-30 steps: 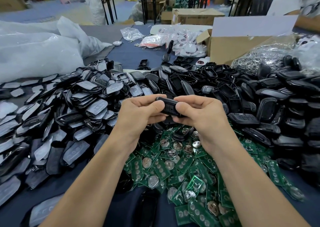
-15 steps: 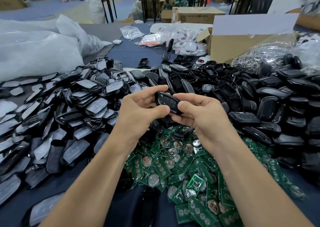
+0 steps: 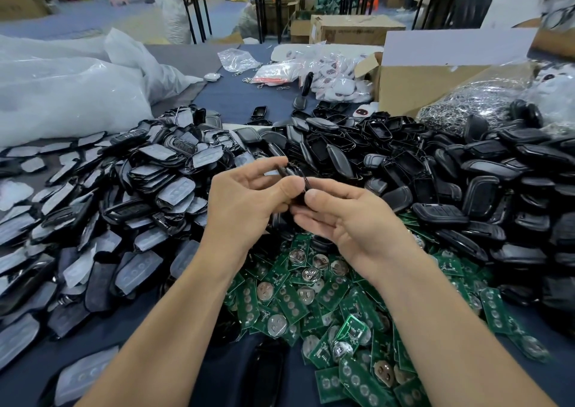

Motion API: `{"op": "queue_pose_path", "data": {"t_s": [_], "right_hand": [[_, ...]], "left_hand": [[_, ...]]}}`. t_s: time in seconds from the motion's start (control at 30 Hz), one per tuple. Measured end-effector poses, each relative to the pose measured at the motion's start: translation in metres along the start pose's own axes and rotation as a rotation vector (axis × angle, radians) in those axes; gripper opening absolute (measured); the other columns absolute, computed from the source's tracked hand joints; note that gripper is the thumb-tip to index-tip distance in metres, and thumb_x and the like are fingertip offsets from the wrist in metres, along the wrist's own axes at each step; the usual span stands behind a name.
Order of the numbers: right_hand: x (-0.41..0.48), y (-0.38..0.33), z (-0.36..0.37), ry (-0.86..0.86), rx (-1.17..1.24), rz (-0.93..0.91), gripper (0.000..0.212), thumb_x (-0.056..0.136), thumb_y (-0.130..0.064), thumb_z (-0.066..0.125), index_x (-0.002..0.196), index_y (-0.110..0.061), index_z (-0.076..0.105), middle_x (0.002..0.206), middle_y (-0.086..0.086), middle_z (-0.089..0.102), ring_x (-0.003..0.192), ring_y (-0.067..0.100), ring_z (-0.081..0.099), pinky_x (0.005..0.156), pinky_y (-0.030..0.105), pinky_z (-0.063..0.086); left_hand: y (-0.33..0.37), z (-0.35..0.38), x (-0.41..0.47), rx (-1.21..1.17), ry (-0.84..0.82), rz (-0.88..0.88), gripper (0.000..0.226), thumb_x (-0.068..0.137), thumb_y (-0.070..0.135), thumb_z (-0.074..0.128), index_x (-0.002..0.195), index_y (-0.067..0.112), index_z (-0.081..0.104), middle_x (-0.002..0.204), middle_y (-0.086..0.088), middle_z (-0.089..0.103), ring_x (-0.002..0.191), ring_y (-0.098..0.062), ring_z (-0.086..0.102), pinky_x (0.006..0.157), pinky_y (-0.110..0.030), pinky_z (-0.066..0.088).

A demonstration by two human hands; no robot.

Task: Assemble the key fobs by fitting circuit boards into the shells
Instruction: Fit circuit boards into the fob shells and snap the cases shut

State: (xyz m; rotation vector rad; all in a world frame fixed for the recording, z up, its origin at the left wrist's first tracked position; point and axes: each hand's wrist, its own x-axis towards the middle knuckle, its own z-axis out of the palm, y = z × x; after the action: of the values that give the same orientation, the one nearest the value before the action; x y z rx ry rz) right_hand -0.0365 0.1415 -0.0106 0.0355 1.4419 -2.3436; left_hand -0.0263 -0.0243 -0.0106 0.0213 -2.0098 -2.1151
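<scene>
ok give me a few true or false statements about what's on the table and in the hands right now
1. The left hand and right hand both hold one black key fob. True.
2. The green circuit boards sit sorted in a tray. False: they lie in a loose pile below the hands.
3. The cardboard box stands at the far left. False: it stands at the back right.
4. The black shells are heaped to the right of the hands. True.
</scene>
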Motion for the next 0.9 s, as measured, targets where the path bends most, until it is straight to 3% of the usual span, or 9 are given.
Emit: {"op": "queue_pose_path", "data": {"t_s": [0.17, 0.27, 0.43, 0.7, 0.9], "right_hand": [[0.001, -0.002, 0.003, 0.054, 0.192, 0.107, 0.016, 0.098, -0.002, 0.062, 0.108, 0.003, 0.073, 0.098, 0.022, 0.078, 0.091, 0.032, 0.078, 0.075, 0.036, 0.065], [0.0, -0.003, 0.005, 0.068, 0.193, 0.117, 0.015, 0.1, -0.003, 0.06, 0.102, 0.005, 0.072, 0.097, 0.025, 0.077, 0.096, 0.036, 0.077, 0.075, 0.04, 0.066], [-0.001, -0.006, 0.005, 0.08, 0.2, 0.117, 0.02, 0.102, -0.004, 0.056, 0.107, 0.01, 0.069, 0.1, 0.028, 0.076, 0.086, 0.036, 0.078, 0.074, 0.042, 0.066], [0.001, -0.009, -0.003, 0.125, 0.181, 0.064, 0.024, 0.103, -0.013, 0.06, 0.11, 0.008, 0.068, 0.103, 0.028, 0.076, 0.086, 0.033, 0.078, 0.072, 0.037, 0.065], [0.001, -0.009, -0.004, 0.161, 0.117, 0.023, 0.015, 0.102, 0.003, 0.055, 0.111, 0.006, 0.067, 0.09, 0.023, 0.078, 0.077, 0.028, 0.078, 0.065, 0.029, 0.063]], "left_hand": [[0.0, 0.001, 0.0, -0.016, 0.008, -0.024, 0.041, 0.07, 0.031, 0.088, 0.107, 0.019, 0.079, 0.09, -0.006, 0.082, 0.073, -0.019, 0.077, 0.069, -0.028, 0.063], [0.0, 0.001, 0.001, 0.003, 0.043, -0.036, 0.026, 0.082, 0.023, 0.086, 0.106, 0.019, 0.079, 0.086, -0.007, 0.081, 0.071, -0.02, 0.076, 0.068, -0.026, 0.062], [0.005, -0.002, 0.003, -0.09, 0.104, -0.092, 0.012, 0.085, 0.021, 0.083, 0.097, 0.02, 0.083, 0.085, -0.008, 0.081, 0.069, -0.016, 0.073, 0.066, -0.022, 0.06], [0.01, -0.009, 0.004, -0.175, 0.063, -0.083, 0.036, 0.068, 0.035, 0.083, 0.099, 0.018, 0.083, 0.088, -0.007, 0.08, 0.068, -0.015, 0.072, 0.067, -0.024, 0.06], [0.006, -0.007, 0.004, -0.184, 0.035, -0.112, 0.017, 0.087, 0.019, 0.079, 0.103, 0.014, 0.081, 0.093, -0.01, 0.08, 0.071, -0.018, 0.073, 0.068, -0.027, 0.061]]}}
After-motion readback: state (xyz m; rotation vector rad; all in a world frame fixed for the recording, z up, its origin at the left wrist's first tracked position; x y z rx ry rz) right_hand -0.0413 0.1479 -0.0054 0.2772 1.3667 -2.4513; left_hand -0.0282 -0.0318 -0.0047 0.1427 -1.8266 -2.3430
